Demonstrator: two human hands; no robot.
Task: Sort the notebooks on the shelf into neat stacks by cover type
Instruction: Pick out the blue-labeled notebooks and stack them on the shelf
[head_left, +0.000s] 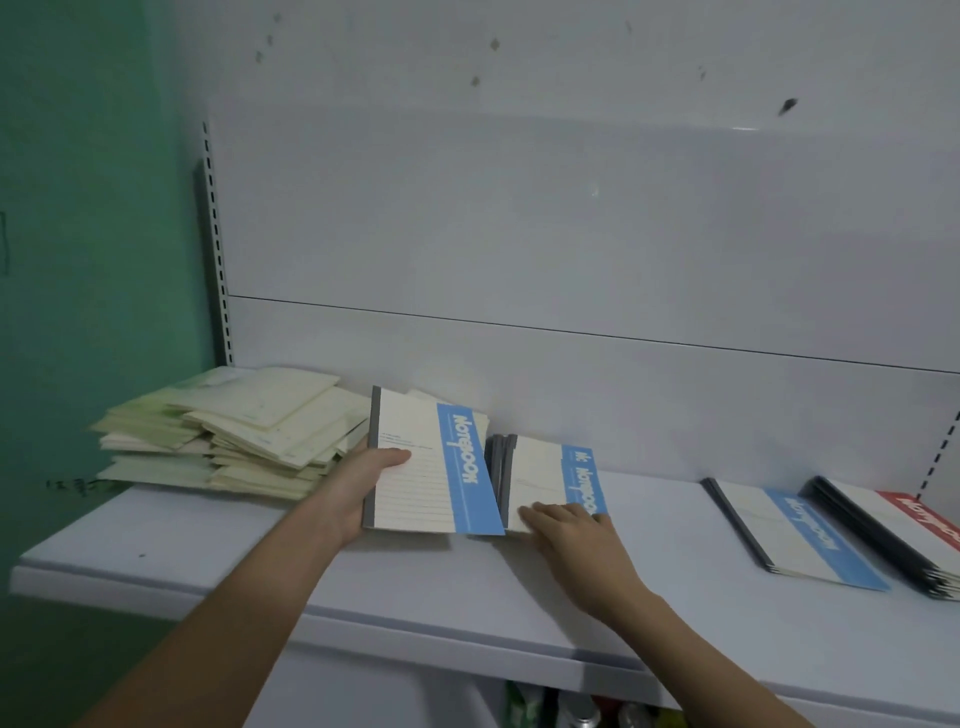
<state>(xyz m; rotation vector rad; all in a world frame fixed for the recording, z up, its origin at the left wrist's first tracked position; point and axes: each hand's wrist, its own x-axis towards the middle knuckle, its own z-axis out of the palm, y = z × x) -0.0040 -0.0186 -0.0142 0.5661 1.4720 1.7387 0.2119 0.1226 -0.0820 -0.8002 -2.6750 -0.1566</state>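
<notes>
White shelf (363, 582) and a pale back panel fill the view, with a green wall at 9 o'clock. Your left hand (363, 488) grips a blue-banded notebook (431, 467) by its grey spine side, thumb on the cover, fingers under it; the notebook is tilted, its lower edge near the shelf. Your right hand (571, 530) lies with straight fingers flat on the short stack of blue-banded notebooks (550, 483), just at 3 o'clock of the held one; their edges nearly touch. At 9 o'clock from your left hand sits an untidy pile of pale cream notebooks (234, 436), many of them askew. At 3 o'clock, well apart from your right hand, lies a second blue-banded stack (800, 535), and beside it, at the frame edge, a red-banded stack (904, 530) with dark spines.
</notes>
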